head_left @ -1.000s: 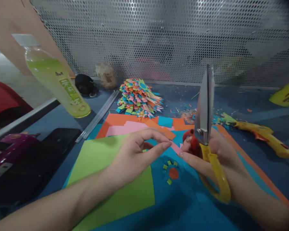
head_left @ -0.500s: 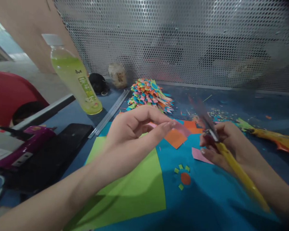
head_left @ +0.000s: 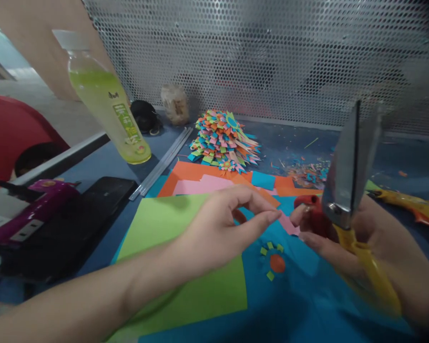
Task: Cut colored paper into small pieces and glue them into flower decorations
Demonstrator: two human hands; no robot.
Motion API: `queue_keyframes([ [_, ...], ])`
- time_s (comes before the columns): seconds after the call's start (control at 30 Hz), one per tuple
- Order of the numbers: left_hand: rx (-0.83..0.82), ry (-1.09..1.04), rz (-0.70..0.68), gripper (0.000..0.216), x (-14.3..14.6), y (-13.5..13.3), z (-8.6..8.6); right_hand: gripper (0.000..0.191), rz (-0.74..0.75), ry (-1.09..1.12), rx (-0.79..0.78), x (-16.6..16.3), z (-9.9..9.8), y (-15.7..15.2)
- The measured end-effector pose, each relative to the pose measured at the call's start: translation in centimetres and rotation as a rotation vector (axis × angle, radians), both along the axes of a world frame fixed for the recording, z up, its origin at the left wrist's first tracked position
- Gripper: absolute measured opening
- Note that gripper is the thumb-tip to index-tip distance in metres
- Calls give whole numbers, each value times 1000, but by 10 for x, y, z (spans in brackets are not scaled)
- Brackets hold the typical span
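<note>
My left hand (head_left: pixel 229 224) is closed in a pinch above the green sheet (head_left: pixel 200 286), thumb and forefinger together at a small pink paper strip (head_left: pixel 289 225). My right hand (head_left: pixel 386 238) grips scissors (head_left: pixel 343 176) with a red and a yellow handle, their blades pointing up and away from the paper. Its fingertips are close to the strip's far end; I cannot tell if they touch it. Below, on the blue sheet (head_left: pixel 307 300), lies an orange paper circle (head_left: pixel 277 263) with several tiny green squares (head_left: pixel 270 275) around part of it.
Behind my hands stands a pile of colourful paper flowers (head_left: pixel 223 138). Orange paper (head_left: pixel 186 170), paper scraps (head_left: pixel 312 171) and a yellow glue gun (head_left: pixel 411 202) lie around. At left are a drink bottle (head_left: pixel 110 105), clear sticks (head_left: pixel 164 162) and a black phone (head_left: pixel 78 214).
My left hand has moved slightly right and down, its pinch nearer my right hand. The scissors have swung upright, their blades now pointing up. The view has shifted a little.
</note>
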State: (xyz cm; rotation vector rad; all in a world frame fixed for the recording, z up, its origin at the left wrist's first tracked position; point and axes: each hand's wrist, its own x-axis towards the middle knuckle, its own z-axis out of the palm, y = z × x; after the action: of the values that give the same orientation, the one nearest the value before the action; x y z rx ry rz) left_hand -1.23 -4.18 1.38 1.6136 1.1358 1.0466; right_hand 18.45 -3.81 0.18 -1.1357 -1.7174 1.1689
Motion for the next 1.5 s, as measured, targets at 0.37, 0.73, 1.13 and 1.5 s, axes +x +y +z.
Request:
queue_keyframes([
  [0.37, -169, -8, -30, 16, 3, 2, -4, 34, -66, 149, -72, -9, -4, -1],
  [0.73, -218, 36, -103, 16, 6, -1, -6, 34, -66, 92, -68, -5, -2, 2],
  [1.13, -221, 94, -84, 14, 5, 0, -6, 41, -63, 119, -87, -7, -4, 0],
  [1.5, -157, 59, -139, 6, 2, 1, -8, 38, -12, 24, -103, -4, -3, 0],
])
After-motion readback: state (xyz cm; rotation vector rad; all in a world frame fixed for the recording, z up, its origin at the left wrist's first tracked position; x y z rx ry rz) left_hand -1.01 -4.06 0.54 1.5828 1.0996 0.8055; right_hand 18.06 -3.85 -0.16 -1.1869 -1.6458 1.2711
